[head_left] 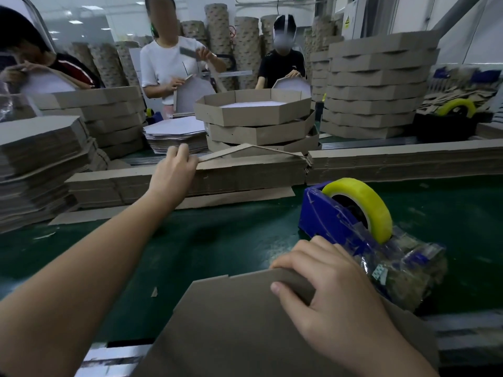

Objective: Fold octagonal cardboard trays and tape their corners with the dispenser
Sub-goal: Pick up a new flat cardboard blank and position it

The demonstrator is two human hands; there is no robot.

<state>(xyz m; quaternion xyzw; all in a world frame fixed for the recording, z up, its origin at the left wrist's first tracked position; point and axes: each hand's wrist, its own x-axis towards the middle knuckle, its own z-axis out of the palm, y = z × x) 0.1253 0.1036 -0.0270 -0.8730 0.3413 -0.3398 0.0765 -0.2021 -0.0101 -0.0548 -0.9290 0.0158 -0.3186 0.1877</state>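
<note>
In the head view, the left hand [174,170] is stretched out across the green belt [217,240] to a long stack of strips [245,175] at the belt's far side. The end of the top strip [246,150] is pinched between its fingers and thumb; that strip is lifted off the stack and bowed into a low peak.

The right hand [326,284] is kept at the near edge of the belt. The far edge of a flat cardboard sheet [231,322] is gripped by it, with the thumb laid on top and the fingers curled over the edge. The sheet lies brown side up.

A blue tape dispenser [334,216] with a yellow tape roll [373,205] is set on the belt just beside the right hand, on its far right side. Its near end is wrapped in clear film.

Behind the strips, folded trays [253,112] are stacked at the centre, the top one open and white inside. A pile of flat blanks [40,148] is seen on the left and a tall tray stack [378,85] on the right. Three people stand across the belt, cardboard held in their hands.
</note>
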